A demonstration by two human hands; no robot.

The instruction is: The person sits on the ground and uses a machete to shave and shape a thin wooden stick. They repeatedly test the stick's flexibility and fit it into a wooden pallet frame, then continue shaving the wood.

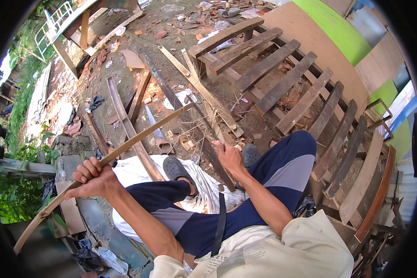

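My left hand (97, 178) is closed around a long, narrow strip of bamboo or pale wood (146, 133), which slants from the lower left up toward the middle. In my right hand (230, 160) is a knife with a long, thin, dark blade (204, 119), its handle mostly hidden by my fingers. The blade's far part meets or overlaps the strip's upper end; whether it cuts in, I cannot tell. Between my knees a white cloth or sack (204, 190) covers the ground under my clogs (175, 169).
A slatted wooden frame (282, 78) lies along the right. Split bamboo lengths (204, 90), a dark plank (164, 88) and a handsaw (154, 123) lie ahead among shavings and litter. A bench (83, 28) stands far left. Leaning boards (310, 37) line the back right.
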